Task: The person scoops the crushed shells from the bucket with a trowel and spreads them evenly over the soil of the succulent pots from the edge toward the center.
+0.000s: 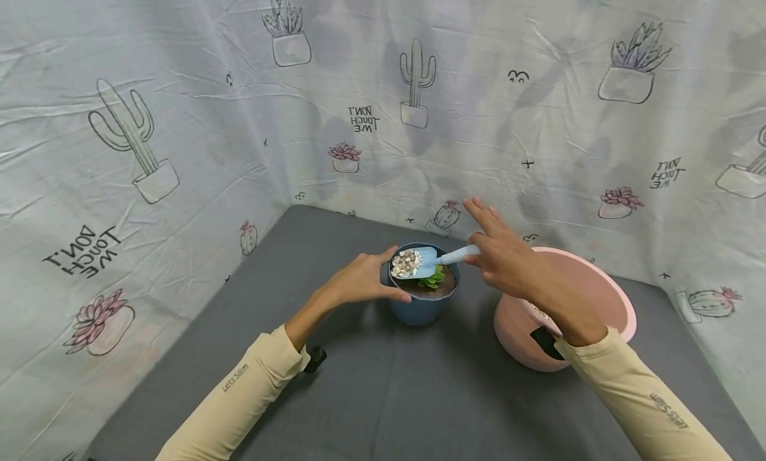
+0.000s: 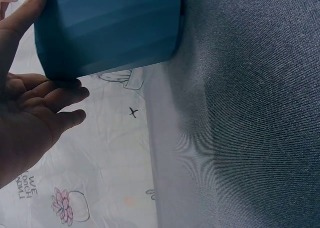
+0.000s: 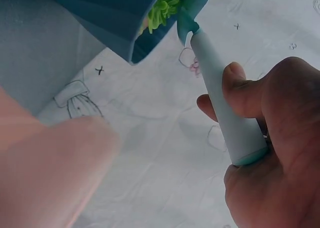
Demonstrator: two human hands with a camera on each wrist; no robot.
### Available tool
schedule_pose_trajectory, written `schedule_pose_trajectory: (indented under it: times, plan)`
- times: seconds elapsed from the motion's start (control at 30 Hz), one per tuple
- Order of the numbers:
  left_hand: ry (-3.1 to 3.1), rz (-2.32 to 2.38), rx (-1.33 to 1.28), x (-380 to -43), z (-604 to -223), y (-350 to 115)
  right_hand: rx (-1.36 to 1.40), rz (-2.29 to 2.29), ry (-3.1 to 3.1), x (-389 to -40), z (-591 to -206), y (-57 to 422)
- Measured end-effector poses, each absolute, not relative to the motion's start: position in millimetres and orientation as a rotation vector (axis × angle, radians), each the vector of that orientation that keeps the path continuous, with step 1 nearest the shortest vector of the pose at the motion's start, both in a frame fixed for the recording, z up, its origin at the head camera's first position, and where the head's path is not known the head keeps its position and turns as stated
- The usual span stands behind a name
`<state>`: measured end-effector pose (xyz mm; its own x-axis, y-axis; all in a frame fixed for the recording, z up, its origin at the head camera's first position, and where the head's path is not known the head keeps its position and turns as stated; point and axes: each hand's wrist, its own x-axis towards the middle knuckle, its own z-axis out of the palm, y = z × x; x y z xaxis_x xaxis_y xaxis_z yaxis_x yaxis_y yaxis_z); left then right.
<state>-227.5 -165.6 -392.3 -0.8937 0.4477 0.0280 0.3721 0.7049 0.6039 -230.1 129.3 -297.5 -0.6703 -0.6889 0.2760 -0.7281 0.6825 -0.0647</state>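
A blue flowerpot [image 1: 421, 311] stands on the grey table, with soil and a small green succulent [image 1: 432, 279] inside. My left hand [image 1: 361, 279] holds the pot by its left side, thumb at the near rim and fingers round the far side; in the left wrist view some fingertips [image 2: 75, 93] reach past its wall. My right hand [image 1: 501, 256] grips the pale handle [image 3: 225, 97] of a small blue trowel [image 1: 426, 263] between thumb and fingers, some other fingers stretched out. The trowel lies over the pot's opening, its blade heaped with pale pebbles [image 1: 406, 264].
A large pink bowl [image 1: 625, 308] stands right of the pot, partly behind my right forearm, with some pebbles showing inside. Curtains [image 1: 359, 62] printed with cacti enclose the grey table [image 1: 383, 394] at the back and sides. A black wrist device [image 1: 315, 360] shows below my left sleeve.
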Motion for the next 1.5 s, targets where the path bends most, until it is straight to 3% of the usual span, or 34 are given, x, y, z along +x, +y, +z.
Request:
schedule_pose_trajectory:
  times: [0.73, 1.5]
  plan:
    - [2.776, 0.955, 0.646, -226, -391, -166, 1.101, -0.326, -2.344, -223, -287, 112]
    - [2.811, 0.936, 0.664, -226, -393, -166, 1.083, -0.402, -2.287, -218, -281, 115]
